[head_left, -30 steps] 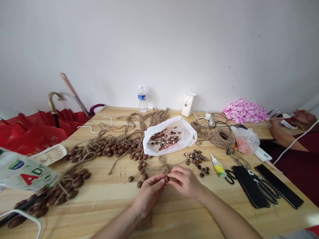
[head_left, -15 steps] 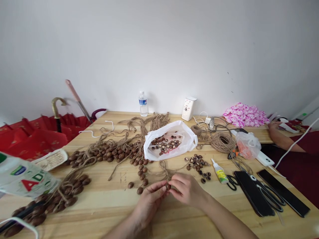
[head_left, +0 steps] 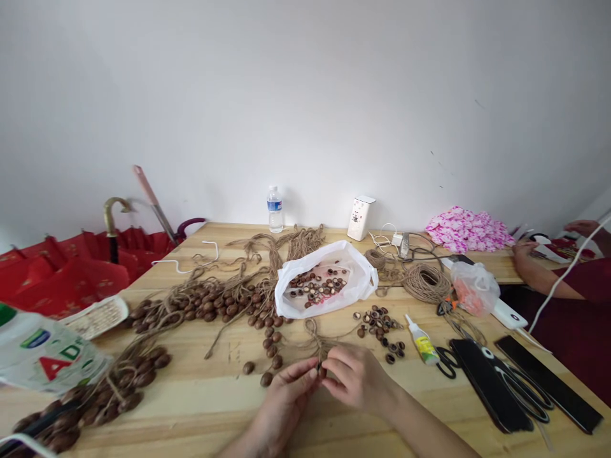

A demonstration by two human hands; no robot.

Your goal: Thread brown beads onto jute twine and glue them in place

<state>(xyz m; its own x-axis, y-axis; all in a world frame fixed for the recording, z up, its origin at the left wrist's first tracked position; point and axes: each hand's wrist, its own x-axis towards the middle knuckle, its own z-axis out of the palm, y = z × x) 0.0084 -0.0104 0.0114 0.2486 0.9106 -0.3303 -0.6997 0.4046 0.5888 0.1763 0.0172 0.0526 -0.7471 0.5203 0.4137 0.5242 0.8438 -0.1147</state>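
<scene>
Pinching a brown nut between fingertips, the left hand and the right hand meet at the near middle of the wooden table in the head view. Both are closed on the nut, fingers almost touching. Just beyond them lies a looped bunch of twine, its strands running down to the fingers.

Past this bunch, an open white bag holds nut shells. To its right, more shells lie loose near a glue bottle, small scissors, a black phone, large scissors and a flat black slab. A coil of twine sits farther back, beside a clear bag with orange contents.

Left of the white bag spreads a heap of nuts tied on twine, with a few loose nuts nearer the left hand. A second nut bundle lies by a tilted large bottle and a pale tray.

Near the wall stand a water bottle and a white box, with a pink and white pile to their right. Red umbrellas are at far left; another person's arm rests at far right.
</scene>
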